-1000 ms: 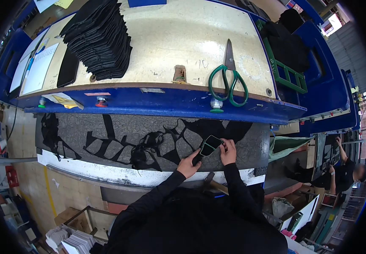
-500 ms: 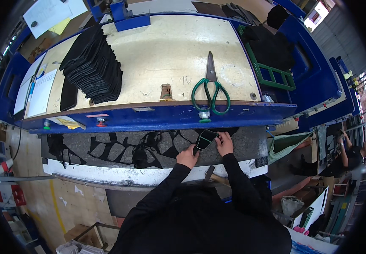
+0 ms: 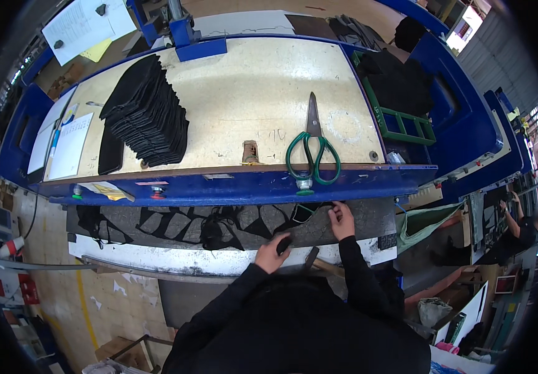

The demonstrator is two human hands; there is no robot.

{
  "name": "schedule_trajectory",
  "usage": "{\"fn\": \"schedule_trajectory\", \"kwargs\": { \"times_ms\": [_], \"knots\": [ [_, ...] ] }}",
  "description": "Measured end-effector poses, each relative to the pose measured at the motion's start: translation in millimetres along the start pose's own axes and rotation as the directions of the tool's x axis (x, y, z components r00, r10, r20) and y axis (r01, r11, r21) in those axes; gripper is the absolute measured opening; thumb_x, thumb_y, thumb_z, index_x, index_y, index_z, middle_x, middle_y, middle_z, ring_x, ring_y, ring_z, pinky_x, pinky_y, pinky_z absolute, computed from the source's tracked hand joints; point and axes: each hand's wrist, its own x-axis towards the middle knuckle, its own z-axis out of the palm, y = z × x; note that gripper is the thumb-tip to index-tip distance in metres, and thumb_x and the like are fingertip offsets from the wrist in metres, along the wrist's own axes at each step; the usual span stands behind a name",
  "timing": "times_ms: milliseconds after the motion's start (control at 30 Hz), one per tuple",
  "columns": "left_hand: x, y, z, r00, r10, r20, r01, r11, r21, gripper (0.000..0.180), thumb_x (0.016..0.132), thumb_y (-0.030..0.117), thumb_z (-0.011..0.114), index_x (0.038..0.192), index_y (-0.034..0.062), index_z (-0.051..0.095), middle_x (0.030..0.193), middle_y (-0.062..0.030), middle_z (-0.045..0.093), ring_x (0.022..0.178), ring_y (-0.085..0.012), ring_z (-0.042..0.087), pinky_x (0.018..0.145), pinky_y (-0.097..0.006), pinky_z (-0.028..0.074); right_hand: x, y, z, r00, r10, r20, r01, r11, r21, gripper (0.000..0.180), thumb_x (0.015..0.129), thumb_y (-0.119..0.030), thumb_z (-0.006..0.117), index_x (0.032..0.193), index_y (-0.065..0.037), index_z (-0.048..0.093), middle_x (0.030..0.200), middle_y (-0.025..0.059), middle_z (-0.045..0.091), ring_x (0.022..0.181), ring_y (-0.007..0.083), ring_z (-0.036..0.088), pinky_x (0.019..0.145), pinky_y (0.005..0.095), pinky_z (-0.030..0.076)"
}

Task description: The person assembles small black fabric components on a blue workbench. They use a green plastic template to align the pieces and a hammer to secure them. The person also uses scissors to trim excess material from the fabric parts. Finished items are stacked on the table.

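My left hand is closed on a small black piece, held above the white front edge of the work bed. Its exact kind is hidden by my fingers. My right hand is over the dark bed with fingers loosely apart and nothing visible in them. Just left of that hand, a small black frame with a pale green edge, looking like a cutting die, lies on the bed close under the blue beam. Cut-out black material scraps spread over the bed to its left.
Above the bed, a pale board on the blue machine bears a tall stack of black pieces and green-handled scissors. A hammer rests between my forearms. A green crate stands at right; another person works far right.
My hands have parted. My left hand has drawn back toward me with the black piece, and my right has let go of the green-edged frame, which now lies farther in on the bed.
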Motion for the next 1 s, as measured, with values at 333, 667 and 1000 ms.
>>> {"fn": "schedule_trajectory", "kwargs": {
  "times_ms": [333, 667, 1000],
  "knots": [
    [-56, -12, -23, 0.973, -0.206, 0.105, 0.196, 0.976, 0.099, 0.036, 0.087, 0.025, 0.073, 0.119, 0.0080, 0.069, 0.107, -0.0193, 0.073, 0.099, -0.0364, 0.071, 0.085, -0.041, 0.057, 21, -184, 32, 0.960, 0.005, 0.280, -0.145, 0.862, 0.485, 0.050, 0.109, -0.034, 0.048, 0.080, 0.000, 0.070, 0.061, 0.0006, 0.059, 0.050, 0.0072, 0.051, 0.047, 0.0250, 0.037],
    [-99, 23, -31, 0.995, 0.093, -0.037, -0.065, 0.886, 0.460, 0.050, 0.069, 0.017, 0.074, 0.118, 0.0086, 0.067, 0.105, -0.0133, 0.069, 0.101, -0.0343, 0.064, 0.091, -0.044, 0.052, -139, -139, 21, 0.728, -0.120, 0.675, 0.135, 0.990, 0.031, 0.037, 0.094, -0.045, 0.065, 0.088, -0.009, 0.073, 0.092, 0.0169, 0.068, 0.090, 0.0379, 0.066, 0.078, 0.0469, 0.052],
    [-105, 28, -15, 0.976, 0.102, -0.193, 0.020, 0.839, 0.543, 0.044, 0.070, 0.023, 0.075, 0.111, 0.0094, 0.066, 0.100, -0.0121, 0.067, 0.097, -0.0342, 0.060, 0.085, -0.046, 0.048, -202, -140, 16, 0.819, -0.256, 0.514, 0.395, 0.900, -0.182, 0.048, 0.092, -0.036, 0.065, 0.127, -0.005, 0.061, 0.122, 0.0150, 0.056, 0.119, 0.0342, 0.051, 0.103, 0.0495, 0.038]
  ]
}}
